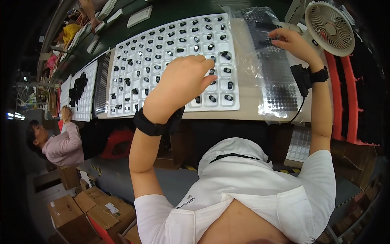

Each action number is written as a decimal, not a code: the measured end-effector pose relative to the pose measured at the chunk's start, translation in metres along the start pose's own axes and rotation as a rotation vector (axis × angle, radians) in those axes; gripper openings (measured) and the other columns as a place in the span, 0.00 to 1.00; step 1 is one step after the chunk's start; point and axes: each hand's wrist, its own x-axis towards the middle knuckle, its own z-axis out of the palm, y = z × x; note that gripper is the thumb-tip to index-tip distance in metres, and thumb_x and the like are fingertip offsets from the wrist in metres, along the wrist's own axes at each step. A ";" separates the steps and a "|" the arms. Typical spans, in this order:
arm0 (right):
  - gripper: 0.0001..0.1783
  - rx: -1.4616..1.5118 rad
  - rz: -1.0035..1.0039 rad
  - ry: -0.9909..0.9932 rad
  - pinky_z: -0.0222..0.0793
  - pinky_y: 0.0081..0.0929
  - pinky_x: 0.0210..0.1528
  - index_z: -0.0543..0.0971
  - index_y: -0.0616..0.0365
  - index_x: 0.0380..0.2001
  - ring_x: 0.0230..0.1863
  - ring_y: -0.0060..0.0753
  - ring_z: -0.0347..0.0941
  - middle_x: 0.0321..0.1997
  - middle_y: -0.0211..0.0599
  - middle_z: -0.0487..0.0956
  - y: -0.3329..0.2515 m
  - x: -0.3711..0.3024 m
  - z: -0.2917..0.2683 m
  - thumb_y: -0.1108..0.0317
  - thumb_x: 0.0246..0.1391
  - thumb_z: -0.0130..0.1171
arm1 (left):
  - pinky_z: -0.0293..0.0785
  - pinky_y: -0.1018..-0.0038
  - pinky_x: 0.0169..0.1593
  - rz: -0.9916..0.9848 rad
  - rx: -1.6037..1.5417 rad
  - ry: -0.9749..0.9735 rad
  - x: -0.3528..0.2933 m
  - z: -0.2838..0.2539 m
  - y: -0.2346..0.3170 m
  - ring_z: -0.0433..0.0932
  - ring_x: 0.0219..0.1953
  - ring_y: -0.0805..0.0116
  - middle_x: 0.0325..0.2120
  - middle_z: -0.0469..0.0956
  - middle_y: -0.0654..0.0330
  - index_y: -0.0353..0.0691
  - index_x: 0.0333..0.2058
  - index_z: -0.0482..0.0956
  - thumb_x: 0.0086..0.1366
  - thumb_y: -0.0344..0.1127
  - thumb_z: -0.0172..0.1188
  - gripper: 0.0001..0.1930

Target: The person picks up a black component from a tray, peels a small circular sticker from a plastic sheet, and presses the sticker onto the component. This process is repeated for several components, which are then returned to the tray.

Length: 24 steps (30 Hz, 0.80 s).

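Note:
My left hand [181,81] is over a white moulded tray [234,87] with rows of shallow pockets. Its fingers curl downward, with the thumb apart from the index finger and nothing visible between them; the other fingertips are hidden. Most pockets hold a small black oval part [228,97], some lying askew. At the right, my right hand [290,42] is above a sheet of dark round pieces [280,87] inside clear plastic film. Its thumb and index finger come close together in a pinch, and whatever they hold is too small to make out. Both wrists wear black straps.
A beige fan [330,28] stands at the back right, beside a red frame [347,93]. A black device [301,79] with a cable sits at my right wrist. To the left are another white tray [86,103] with a black pile [77,89] and a seated co-worker [63,142].

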 end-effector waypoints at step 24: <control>0.10 0.731 0.498 0.004 0.53 0.05 0.20 0.70 0.55 0.34 0.19 0.09 0.59 0.21 0.21 0.66 0.084 -0.009 0.032 0.64 0.50 0.45 | 0.68 0.69 0.35 -0.326 0.109 -0.068 0.192 0.129 -0.155 0.72 0.32 0.60 0.26 0.74 0.58 0.42 0.27 0.74 0.47 0.38 0.54 0.09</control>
